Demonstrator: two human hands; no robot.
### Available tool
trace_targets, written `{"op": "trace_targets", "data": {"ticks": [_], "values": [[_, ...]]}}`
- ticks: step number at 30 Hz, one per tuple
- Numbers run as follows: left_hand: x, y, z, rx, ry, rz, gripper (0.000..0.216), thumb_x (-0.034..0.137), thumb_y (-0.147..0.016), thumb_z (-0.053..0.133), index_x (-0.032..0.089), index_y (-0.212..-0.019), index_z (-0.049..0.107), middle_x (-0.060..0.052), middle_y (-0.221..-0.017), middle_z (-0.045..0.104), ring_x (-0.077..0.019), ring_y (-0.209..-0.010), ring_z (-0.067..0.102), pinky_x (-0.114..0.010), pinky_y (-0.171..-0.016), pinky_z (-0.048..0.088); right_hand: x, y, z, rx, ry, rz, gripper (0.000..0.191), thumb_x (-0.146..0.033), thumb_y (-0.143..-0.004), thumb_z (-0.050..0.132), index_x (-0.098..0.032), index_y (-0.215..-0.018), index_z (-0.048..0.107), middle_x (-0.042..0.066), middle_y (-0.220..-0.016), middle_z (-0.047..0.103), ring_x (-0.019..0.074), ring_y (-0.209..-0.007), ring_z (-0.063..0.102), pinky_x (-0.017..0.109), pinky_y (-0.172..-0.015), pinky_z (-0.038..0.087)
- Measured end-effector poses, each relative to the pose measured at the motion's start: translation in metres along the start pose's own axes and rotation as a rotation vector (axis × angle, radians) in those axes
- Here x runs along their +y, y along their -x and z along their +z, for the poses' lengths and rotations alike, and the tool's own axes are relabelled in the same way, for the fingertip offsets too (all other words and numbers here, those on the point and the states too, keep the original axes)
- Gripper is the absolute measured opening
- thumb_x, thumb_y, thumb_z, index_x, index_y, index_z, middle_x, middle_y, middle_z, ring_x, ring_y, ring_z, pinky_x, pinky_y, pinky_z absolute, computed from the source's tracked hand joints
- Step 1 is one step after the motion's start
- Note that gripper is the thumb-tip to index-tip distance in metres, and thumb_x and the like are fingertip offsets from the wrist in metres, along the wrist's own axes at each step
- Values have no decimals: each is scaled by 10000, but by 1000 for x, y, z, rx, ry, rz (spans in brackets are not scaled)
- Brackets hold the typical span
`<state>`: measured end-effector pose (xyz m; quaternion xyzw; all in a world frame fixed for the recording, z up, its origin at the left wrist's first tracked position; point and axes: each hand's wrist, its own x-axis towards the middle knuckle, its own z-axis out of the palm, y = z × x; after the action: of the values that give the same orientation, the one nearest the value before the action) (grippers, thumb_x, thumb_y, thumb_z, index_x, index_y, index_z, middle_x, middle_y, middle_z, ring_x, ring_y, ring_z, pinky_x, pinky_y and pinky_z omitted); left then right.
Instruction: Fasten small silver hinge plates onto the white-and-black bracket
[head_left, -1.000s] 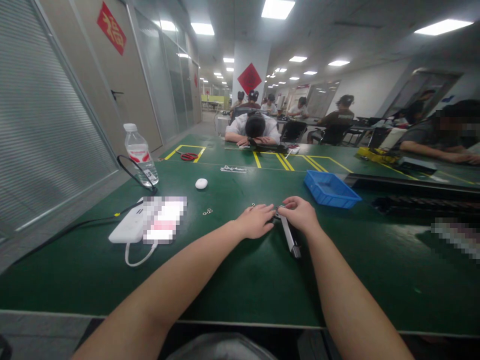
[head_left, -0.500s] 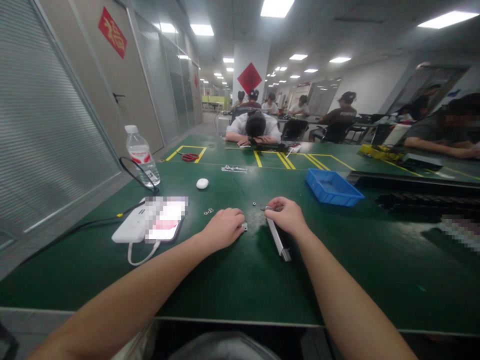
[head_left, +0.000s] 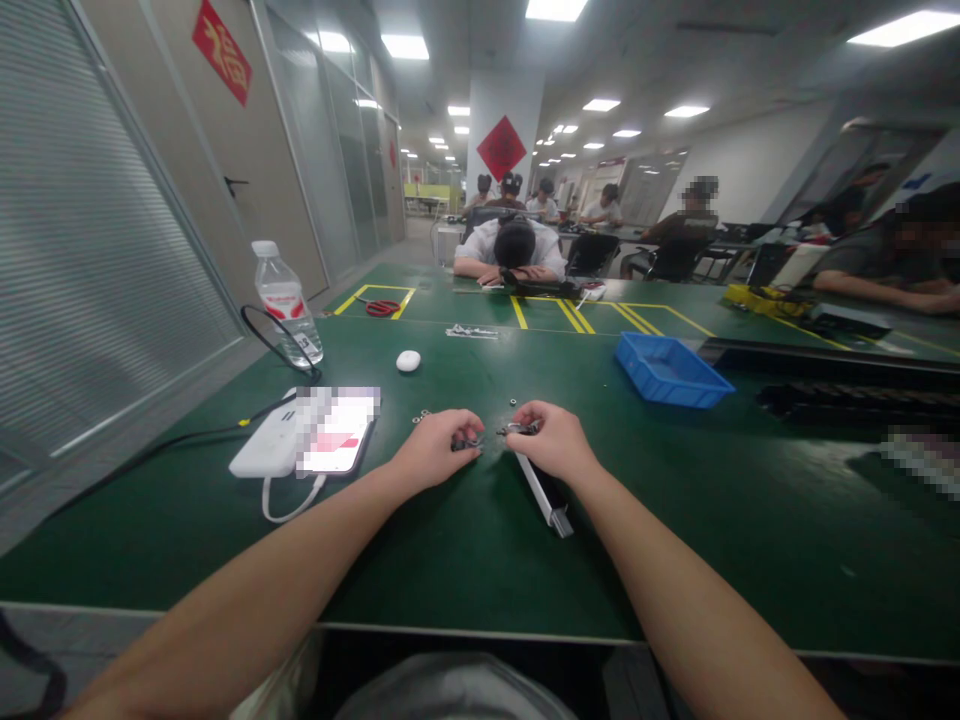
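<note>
My left hand (head_left: 437, 446) is curled, its thumb and fingers around a small grey metal piece (head_left: 471, 442), partly hidden. Facing it across a narrow gap is my right hand (head_left: 555, 437), pinching a small metal part (head_left: 517, 430) whose thin tip points left; its exact kind is too small to tell. A slim white-and-grey bar (head_left: 538, 492) lies below the right palm, its far end hidden by the fingers. One small ring (head_left: 513, 402) rests on the green table just beyond the right fingertips. Several similar rings (head_left: 418, 419) lie behind the left hand.
A blue tray (head_left: 673, 388) stands to the right. On the left are a phone (head_left: 341, 430), a white power bank (head_left: 262, 445) with cable and a water bottle (head_left: 287, 310). A white case (head_left: 408, 361) and red-handled scissors (head_left: 382, 309) lie farther back. A person rests across the table.
My left hand has picked the small metal piece up off the table. My right hand has come left and nearer, closer to the left one, and the bar has shifted the same way.
</note>
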<state>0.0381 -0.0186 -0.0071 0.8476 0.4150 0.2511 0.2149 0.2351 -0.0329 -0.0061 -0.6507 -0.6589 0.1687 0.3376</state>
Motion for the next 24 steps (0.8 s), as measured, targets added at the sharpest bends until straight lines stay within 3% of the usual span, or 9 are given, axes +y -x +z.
{"op": "trace_targets", "data": {"ticks": [5,9,12,18,24], "values": [[4,0,1,4,34,20,97,137,-749,616,165,-830,660,-18,-826,675,-149,-786,612,-265,-740,479,1,0,1,10,-1,-24,181,-315,-575,617,-205,-714,653,-2,-720,647,147,-667,556,246,-610,403],[3,0,4,16,223,-10,308,92,-733,607,154,-1034,597,-31,-879,673,-139,-806,641,-272,-763,510,0,1,1,8,-9,-36,188,-311,-572,618,-203,-722,656,-3,-727,646,146,-669,554,251,-628,409],[1,0,8,59,337,-47,391,96,-708,627,153,-1083,532,-36,-915,637,-125,-756,646,-245,-675,527,0,1,1,10,-9,-48,200,-314,-569,620,-202,-729,664,-3,-728,644,145,-666,551,251,-628,406],[4,0,6,60,395,-67,148,166,-713,653,145,-845,591,-20,-789,650,-128,-714,640,-234,-649,522,1,1,1,10,-10,-62,217,-322,-565,617,-203,-739,667,-1,-731,645,149,-670,552,251,-612,402],[8,0,5,28,427,-164,81,213,-780,580,146,-826,570,5,-661,639,-132,-619,640,-216,-564,476,-2,2,1,0,-29,-76,206,-310,-564,621,-205,-736,664,-3,-744,649,151,-685,554,260,-637,414]]}}
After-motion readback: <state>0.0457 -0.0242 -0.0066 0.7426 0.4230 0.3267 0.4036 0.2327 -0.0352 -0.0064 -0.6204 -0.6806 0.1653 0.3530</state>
